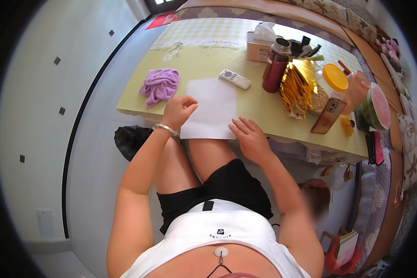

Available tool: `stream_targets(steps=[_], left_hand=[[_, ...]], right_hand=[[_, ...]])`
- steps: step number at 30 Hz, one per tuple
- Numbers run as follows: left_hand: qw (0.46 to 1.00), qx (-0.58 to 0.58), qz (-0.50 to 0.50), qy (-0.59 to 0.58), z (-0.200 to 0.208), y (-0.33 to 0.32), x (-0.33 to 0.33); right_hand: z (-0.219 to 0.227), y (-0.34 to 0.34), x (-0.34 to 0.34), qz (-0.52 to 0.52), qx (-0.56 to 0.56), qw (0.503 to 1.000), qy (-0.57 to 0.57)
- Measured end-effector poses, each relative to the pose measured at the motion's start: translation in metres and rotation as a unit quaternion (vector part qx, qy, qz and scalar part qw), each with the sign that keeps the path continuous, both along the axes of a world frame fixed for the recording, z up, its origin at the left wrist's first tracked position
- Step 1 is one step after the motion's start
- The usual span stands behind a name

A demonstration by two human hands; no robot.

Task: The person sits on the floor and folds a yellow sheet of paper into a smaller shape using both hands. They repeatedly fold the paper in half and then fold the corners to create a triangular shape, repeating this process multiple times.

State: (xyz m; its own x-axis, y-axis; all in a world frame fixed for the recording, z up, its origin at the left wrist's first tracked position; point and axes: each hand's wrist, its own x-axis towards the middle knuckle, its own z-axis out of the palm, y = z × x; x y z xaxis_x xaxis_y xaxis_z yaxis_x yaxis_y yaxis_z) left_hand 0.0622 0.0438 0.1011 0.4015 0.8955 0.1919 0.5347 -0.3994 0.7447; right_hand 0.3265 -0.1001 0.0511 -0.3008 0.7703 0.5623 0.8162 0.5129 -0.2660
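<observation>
A white sheet of paper (211, 111) lies on the table, its near edge at the table's front edge. My left hand (178, 111), with a bangle at the wrist, is over the sheet's left edge. Its fingers are curled in, thumb close to the fingertips; what they hold, if anything, does not show. At the sheet's lower right corner my right hand (252, 140) rests with fingers stretched out, fingertips touching the paper's edge. A white remote control (235, 78) lies by the sheet's far right corner. Left of the sheet is a crumpled purple cloth (160, 86).
On the table's right stand a dark red thermos (276, 66), gold packets (297, 90), a yellow-lidded jar (334, 78), a leaning phone (328, 116) and a pink-and-green container (377, 107). Behind the thermos is a plastic box (259, 48). A black bag (132, 141) sits below the table's left front.
</observation>
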Motion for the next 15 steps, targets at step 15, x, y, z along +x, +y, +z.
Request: stream_targets(steps=[15], left_hand=[[0.987, 0.005, -0.158, 0.017, -0.046, 0.011, -0.073]], right_hand=[[-0.018, 0.051, 0.005, 0.025, -0.306, 0.871, 0.383]])
